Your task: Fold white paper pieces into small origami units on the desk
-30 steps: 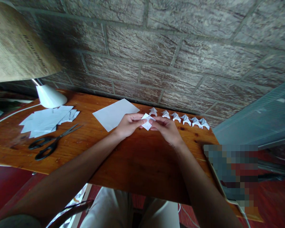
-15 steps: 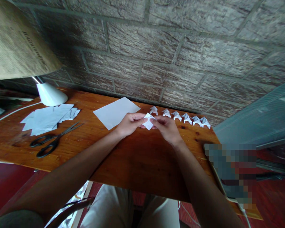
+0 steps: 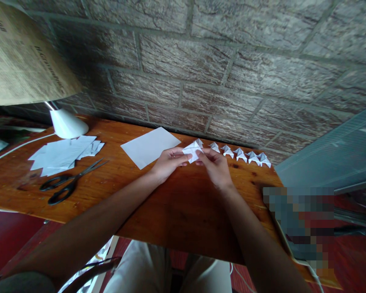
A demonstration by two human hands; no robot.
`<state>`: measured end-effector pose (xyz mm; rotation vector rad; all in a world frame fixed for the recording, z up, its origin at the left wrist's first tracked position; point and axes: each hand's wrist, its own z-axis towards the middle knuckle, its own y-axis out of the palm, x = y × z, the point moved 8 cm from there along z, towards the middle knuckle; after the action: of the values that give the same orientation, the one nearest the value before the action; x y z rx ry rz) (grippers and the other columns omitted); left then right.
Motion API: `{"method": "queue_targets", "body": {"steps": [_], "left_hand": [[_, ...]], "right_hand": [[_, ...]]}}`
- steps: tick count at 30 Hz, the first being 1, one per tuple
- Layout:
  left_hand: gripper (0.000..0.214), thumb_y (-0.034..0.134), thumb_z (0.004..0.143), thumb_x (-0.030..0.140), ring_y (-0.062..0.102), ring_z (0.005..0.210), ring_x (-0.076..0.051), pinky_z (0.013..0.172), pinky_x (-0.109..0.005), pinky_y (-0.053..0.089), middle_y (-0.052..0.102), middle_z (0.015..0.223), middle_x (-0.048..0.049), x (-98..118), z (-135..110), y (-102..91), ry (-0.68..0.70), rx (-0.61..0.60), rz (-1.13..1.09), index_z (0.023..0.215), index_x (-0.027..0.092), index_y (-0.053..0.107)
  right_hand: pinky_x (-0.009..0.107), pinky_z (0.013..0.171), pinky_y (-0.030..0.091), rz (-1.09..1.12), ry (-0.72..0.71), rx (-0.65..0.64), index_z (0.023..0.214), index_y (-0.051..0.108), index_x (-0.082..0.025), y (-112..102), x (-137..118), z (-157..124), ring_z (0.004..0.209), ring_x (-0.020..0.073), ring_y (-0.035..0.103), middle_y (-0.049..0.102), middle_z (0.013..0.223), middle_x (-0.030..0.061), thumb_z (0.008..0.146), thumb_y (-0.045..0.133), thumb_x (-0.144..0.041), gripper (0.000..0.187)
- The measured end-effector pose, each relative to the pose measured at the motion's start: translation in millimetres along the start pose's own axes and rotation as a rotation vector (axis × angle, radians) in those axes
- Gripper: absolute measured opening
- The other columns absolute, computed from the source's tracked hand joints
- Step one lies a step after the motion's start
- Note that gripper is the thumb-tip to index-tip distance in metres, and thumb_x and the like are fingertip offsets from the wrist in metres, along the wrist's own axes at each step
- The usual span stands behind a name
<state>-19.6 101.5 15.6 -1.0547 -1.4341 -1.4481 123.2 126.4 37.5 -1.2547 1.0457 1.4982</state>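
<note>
Between both hands is a small folded white paper point(image 3: 192, 151), held above the wooden table. My left hand point(image 3: 168, 163) pinches its left side with thumb and fingers, a ring showing on one finger. On the right side, my right hand point(image 3: 214, 166) is closed on the same paper, its thumb pressing the front. Just behind the hands stands a row of several small folded paper figures point(image 3: 240, 154) along the wall; the leftmost is partly hidden by the held paper. A white sheet of paper point(image 3: 149, 147) lies flat behind my left hand.
On the left of the table point(image 3: 171, 219) lie black-handled scissors point(image 3: 75, 181) and a pile of white paper pieces point(image 3: 62, 154). A lamp point(image 3: 67, 124) with a newsprint shade stands behind them. The brick wall point(image 3: 183, 81) borders the back. A blurred-out device point(image 3: 295, 224) sits at right.
The folded paper has changed from an upright diamond to a wider, tilted shape, its upper part now spreading left. Both hands keep their grip and have barely moved. The view shifted slightly.
</note>
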Motion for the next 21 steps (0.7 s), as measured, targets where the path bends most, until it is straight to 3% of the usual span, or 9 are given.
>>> {"method": "queue_targets", "body": {"steps": [9, 14, 21], "left_hand": [[0.036, 0.083, 0.060, 0.035, 0.062, 0.081, -0.015, 0.071, -0.026, 0.045, 0.072, 0.092, -0.0068, -4, 2, -2.5, -0.024, 0.053, -0.114, 0.090, 0.016, 0.074], [0.034, 0.084, 0.059, 0.035, 0.061, 0.078, -0.014, 0.070, -0.026, 0.045, 0.071, 0.087, -0.0067, -1, 1, -3.3, -0.044, 0.106, -0.167, 0.084, 0.014, 0.074], [0.029, 0.081, 0.063, 0.038, 0.061, 0.078, -0.014, 0.072, -0.026, 0.045, 0.071, 0.085, -0.0054, 1, 0, -2.5, -0.030, 0.087, -0.179, 0.080, 0.015, 0.074]], "right_hand": [[0.028, 0.067, 0.057, 0.025, 0.081, -0.052, 0.086, 0.070, -0.019, 2, 7, 1, 0.065, 0.0133, 0.067, 0.072, 0.080, 0.0013, 0.064, 0.080, -0.042, 0.033], [0.030, 0.070, 0.057, -0.033, 0.024, -0.096, 0.085, 0.068, -0.019, 8, 2, -1, 0.066, 0.0144, 0.066, 0.071, 0.078, 0.0019, 0.068, 0.077, -0.046, 0.033], [0.031, 0.071, 0.056, -0.082, -0.058, -0.099, 0.086, 0.066, -0.020, 12, -2, -3, 0.069, 0.0163, 0.066, 0.072, 0.081, 0.0032, 0.072, 0.073, -0.048, 0.032]]}}
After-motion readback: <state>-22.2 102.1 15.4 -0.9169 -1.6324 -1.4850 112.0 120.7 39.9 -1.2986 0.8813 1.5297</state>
